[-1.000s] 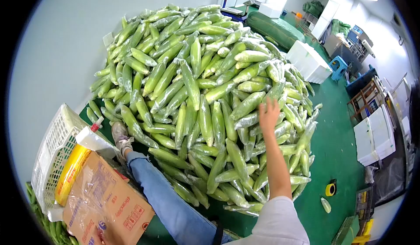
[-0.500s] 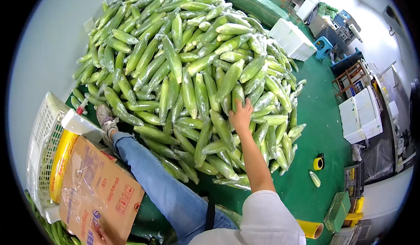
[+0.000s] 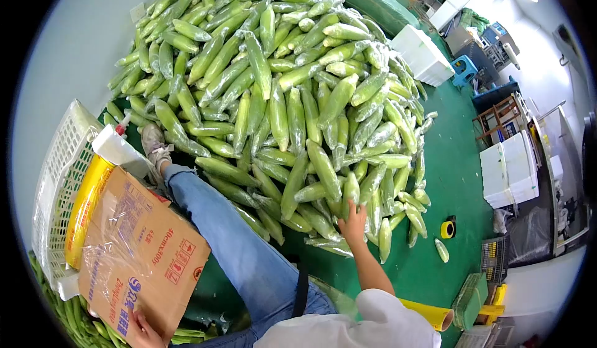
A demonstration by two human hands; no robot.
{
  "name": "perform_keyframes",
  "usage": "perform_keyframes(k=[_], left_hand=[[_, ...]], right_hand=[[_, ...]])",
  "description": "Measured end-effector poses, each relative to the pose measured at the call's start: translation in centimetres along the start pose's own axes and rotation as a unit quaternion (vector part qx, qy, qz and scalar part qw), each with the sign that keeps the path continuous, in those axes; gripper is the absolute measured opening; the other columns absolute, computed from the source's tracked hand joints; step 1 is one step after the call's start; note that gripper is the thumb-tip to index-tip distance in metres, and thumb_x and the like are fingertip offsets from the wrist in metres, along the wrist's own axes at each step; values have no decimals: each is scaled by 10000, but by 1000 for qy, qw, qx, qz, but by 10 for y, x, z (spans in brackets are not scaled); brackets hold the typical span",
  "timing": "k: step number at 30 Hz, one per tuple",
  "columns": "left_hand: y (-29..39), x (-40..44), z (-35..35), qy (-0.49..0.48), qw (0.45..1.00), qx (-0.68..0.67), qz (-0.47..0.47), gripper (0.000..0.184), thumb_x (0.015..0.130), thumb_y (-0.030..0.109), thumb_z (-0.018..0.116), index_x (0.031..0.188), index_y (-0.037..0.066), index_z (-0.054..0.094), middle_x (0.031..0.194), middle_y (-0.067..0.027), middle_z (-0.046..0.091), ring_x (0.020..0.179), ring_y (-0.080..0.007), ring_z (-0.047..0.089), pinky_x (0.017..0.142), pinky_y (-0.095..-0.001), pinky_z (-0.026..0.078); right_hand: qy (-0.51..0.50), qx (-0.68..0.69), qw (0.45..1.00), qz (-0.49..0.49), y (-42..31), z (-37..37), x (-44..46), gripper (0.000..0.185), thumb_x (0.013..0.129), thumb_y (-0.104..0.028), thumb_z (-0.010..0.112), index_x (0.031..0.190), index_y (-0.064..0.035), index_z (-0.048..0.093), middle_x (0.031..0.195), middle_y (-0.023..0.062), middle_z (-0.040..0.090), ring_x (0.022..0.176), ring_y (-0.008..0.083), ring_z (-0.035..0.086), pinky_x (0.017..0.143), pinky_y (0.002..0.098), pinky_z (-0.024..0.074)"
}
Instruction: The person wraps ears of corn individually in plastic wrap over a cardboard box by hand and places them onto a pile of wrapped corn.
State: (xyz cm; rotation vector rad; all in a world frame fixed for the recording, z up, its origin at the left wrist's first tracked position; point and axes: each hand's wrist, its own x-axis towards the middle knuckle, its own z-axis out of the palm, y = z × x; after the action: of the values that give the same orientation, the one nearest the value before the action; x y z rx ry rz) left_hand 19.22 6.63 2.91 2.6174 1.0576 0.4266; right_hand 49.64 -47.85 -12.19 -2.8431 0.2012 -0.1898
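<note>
A large heap of green corn cobs (image 3: 280, 118), many in clear plastic film, fills the middle of the head view. At the heap's near right edge my right hand (image 3: 354, 225) has its fingers on the lower end of one wrapped cob (image 3: 351, 192), which points away from me. My left hand (image 3: 144, 330) lies at the lower edge of a brown cardboard box (image 3: 146, 255), fingers against its printed face; its grip is partly hidden. A yellow film roll (image 3: 89, 208) and a white crate (image 3: 59, 186) stand left of the box.
My shoe (image 3: 154, 146) rests by the heap's left edge. More green cobs (image 3: 68, 317) lie at bottom left. To the right are yellow tape (image 3: 447, 228), a loose cob (image 3: 441, 250), foam boxes (image 3: 509, 171), a blue stool (image 3: 464, 70) and a yellow tube (image 3: 429, 314).
My right hand has come down and nearer to me, from the heap's middle right to a cob at its near edge. Several cobs at the right have shifted. My left hand stays at the box.
</note>
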Motion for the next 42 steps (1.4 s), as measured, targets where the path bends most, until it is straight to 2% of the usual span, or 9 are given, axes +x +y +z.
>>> perform_keyframes(k=[11,14,16,19,22,26,28,33,42], left_hand=[[-14,0,-4,-18,999,25,24,365,986,274,530,1259,44,607,1022,-154,706,818,-286,688,693,-351,560],[-7,2,-6,6,999,18,48,339,973,239,559,1239,38,619,1018,-163,707,825,-283,687,699,-348,563],[-27,-5,5,-22,999,-49,-9,369,968,111,525,1323,10,519,993,-145,660,871,-227,643,783,-318,518],[-29,-12,10,-43,990,-110,-81,399,976,72,503,1371,20,478,1039,-139,641,941,-202,621,838,-307,490],[-24,-14,17,-20,991,-91,-92,373,990,98,487,1359,44,502,1015,-136,662,931,-203,635,815,-311,493],[-25,-8,21,-15,992,-90,-88,358,994,109,486,1339,19,514,1029,-139,661,935,-196,631,807,-307,489],[-19,-1,17,-24,995,-64,-68,357,994,106,484,1336,7,513,1031,-139,661,933,-191,630,805,-305,489],[-26,1,17,-29,992,-93,-81,347,991,87,474,1323,2,529,1000,-130,666,887,-177,623,781,-305,494],[-26,-13,23,-8,990,-107,-88,345,1008,109,461,1333,13,528,1048,-105,635,973,-162,590,863,-280,455]], right_hand=[[159,167,964,-134,-71,-20,156,483,892,-240,646,1302,-22,515,1213,219,569,1148,356,513,972,441,398],[49,363,930,32,-127,-6,267,865,797,-476,708,1448,-44,337,1304,193,527,1189,346,496,991,486,384],[50,188,959,205,-161,-10,298,965,741,-511,730,1466,-56,284,1370,191,458,1219,351,476,990,535,378],[14,285,923,256,-149,-2,308,884,723,-439,739,1412,-42,351,1367,210,436,1230,346,471,998,559,373],[28,334,930,152,-116,18,263,808,690,-391,758,1338,-19,451,1327,206,465,1198,345,492,998,520,386],[-74,59,995,-34,-100,22,139,676,640,-321,770,1217,-27,573,1287,188,476,1282,357,389,992,451,416],[-127,9,990,-65,-124,14,122,604,625,-347,779,1184,-173,629,1444,153,339,1325,409,313,1005,506,397],[-221,-37,975,-8,-153,6,130,563,639,-378,784,1126,-127,655,1567,163,163,1283,494,336,955,524,441],[-111,-128,945,-279,-69,-14,-45,589,533,-345,859,1033,-95,674,1555,92,223,1311,453,302,976,591,361]])
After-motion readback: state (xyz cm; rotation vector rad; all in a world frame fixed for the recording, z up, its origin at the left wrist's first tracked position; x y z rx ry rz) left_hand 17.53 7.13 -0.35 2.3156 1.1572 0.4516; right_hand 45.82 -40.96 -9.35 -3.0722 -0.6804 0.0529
